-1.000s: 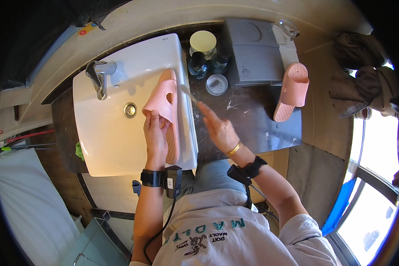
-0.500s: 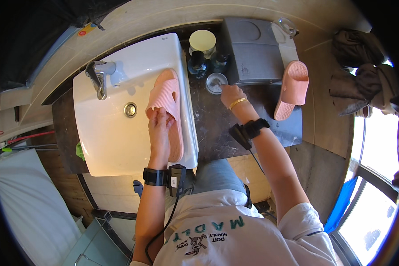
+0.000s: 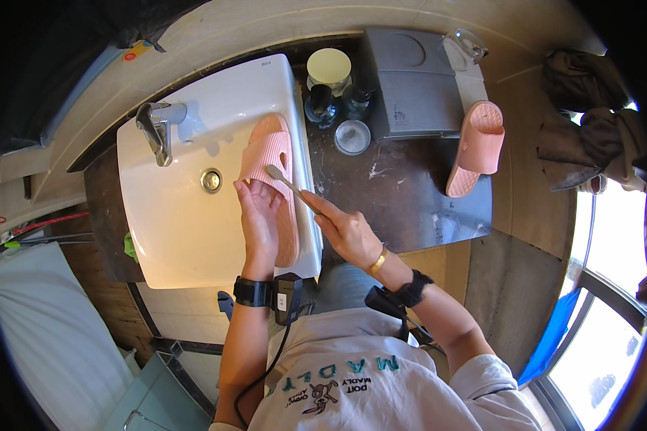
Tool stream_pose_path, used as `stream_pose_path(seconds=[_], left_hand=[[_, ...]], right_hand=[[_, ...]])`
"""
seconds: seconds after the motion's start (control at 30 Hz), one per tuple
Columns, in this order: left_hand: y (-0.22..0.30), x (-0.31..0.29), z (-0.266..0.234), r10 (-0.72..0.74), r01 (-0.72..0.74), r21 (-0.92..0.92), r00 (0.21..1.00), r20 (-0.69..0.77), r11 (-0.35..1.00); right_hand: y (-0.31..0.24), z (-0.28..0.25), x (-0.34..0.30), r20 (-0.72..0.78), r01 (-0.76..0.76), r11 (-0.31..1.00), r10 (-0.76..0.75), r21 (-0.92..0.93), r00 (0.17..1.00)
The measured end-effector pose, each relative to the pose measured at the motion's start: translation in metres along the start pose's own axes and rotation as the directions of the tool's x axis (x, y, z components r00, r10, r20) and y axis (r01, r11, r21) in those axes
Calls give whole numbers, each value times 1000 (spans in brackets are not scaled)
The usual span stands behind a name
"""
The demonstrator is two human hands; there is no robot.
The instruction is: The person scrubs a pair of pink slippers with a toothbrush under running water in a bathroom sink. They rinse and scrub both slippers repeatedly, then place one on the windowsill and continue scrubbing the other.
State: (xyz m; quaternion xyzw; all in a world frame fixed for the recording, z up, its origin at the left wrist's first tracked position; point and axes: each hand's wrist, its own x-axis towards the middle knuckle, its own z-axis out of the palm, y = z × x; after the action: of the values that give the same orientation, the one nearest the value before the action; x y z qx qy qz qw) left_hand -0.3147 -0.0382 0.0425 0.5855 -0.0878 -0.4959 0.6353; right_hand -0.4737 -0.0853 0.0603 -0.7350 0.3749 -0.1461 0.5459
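Pink slipper under left hand, toothbrush in right hand (bristles on slipper)

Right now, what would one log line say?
left hand: holds pink ribbed rubber slipper on white sink | right hand: brush on slipper

Right hand back from small round container on desk, now beside sink rim, gripping toothbrush. Brush head now on pink slipper. Left hand lower on slipper.
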Motion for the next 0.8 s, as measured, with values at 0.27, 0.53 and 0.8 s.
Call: stream_pose_path(seconds=[0.27, 0.53, 0.8], left_hand=[[9, -3, -5, 20, -26, -100, 998, -66, 995], [3, -1, -7, 142, -138, 100, 989, -31, 985], [17, -9, -14, 77, -61, 94, 979, -186, 994]], right_hand=[[4, 18, -3, 111, 141, 990, -138, -16, 984], [17, 18, 7, -76, 163, 986, -165, -34, 983], [15, 19, 0, -21, 166, 981, -169, -101, 985]])
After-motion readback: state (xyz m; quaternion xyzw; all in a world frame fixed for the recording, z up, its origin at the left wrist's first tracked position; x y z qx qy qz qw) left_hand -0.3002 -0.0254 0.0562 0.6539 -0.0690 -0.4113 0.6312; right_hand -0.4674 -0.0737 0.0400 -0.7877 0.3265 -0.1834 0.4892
